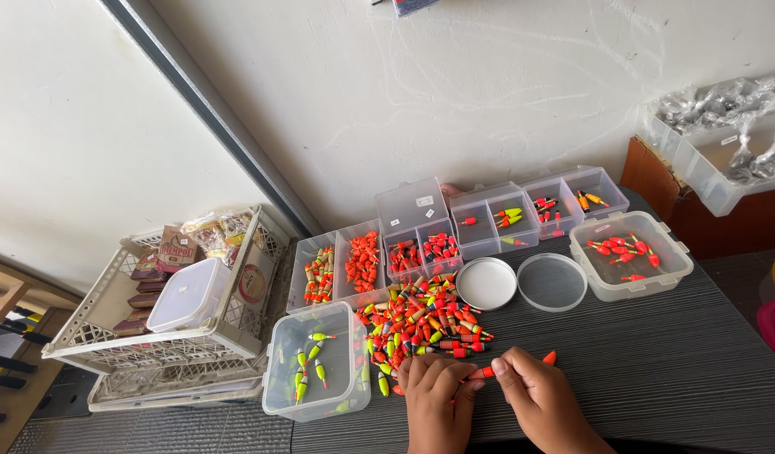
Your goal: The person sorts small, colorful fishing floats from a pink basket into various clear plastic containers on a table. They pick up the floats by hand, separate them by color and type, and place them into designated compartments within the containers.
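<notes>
Clear bins (361,262) w/ floats; left hand (433,395), right hand (534,391) pinch orange float (486,371).

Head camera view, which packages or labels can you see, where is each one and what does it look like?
Brown snack packet: upright in the white lattice crate at left, flat, brown with red print.
Clear wrapped packets: behind it in the crate, crinkled.
White sticker: on a clear compartment box lid, small rectangle.
Bagged grey items: in a clear bin, far right.

Dark grey ribbed table (656,370) here, with a loose heap of fishing floats (425,315), a row of clear compartment boxes (454,231), two round lids (518,282), and clear tubs (631,255) sitting right on it.
</notes>
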